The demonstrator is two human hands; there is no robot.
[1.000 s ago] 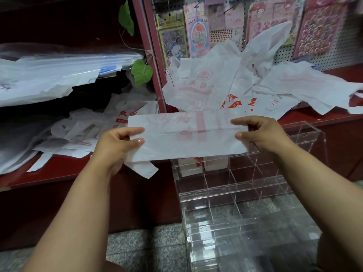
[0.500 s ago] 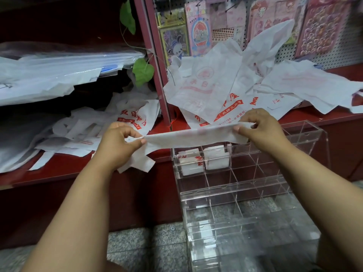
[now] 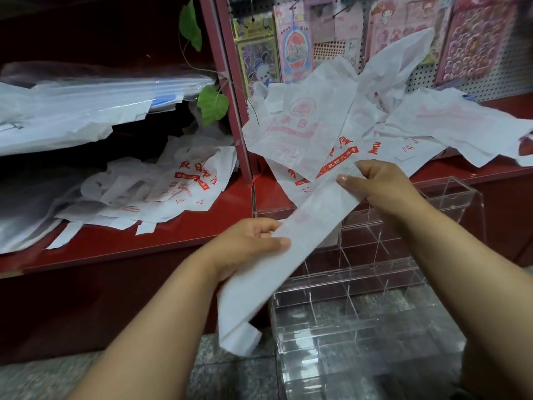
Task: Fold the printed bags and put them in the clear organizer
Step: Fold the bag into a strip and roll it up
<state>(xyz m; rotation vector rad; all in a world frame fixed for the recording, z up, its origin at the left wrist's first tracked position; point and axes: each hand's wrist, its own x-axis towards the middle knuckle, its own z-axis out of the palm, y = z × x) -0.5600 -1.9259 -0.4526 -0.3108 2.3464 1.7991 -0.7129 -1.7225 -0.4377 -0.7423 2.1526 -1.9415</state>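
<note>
Two hands stretched one folded bag (image 3: 291, 249) slantwise: left hand (image 3: 251, 243) pinched it low at 7 o'clock, right hand (image 3: 377, 189) pinched its top at 1 o'clock. Thin, crinkly white plastic hung over the clear organizer (image 3: 375, 284), loose printed bags (image 3: 302, 131) heaped on the red shelf (image 3: 173, 235) behind.

Red shelf (image 3: 178, 238) runs across the view, a red upright post (image 3: 230, 111) dividing it. Green leaves (image 3: 212, 103) on a thin vine hang by the post; clear plastic sheets (image 3: 86, 111) are stacked at the shelf's left end. Sticker packs (image 3: 294, 44) hang on the white pegboard (image 3: 461, 79) behind the shelf's right end; speckled stone floor (image 3: 230, 376) below.
</note>
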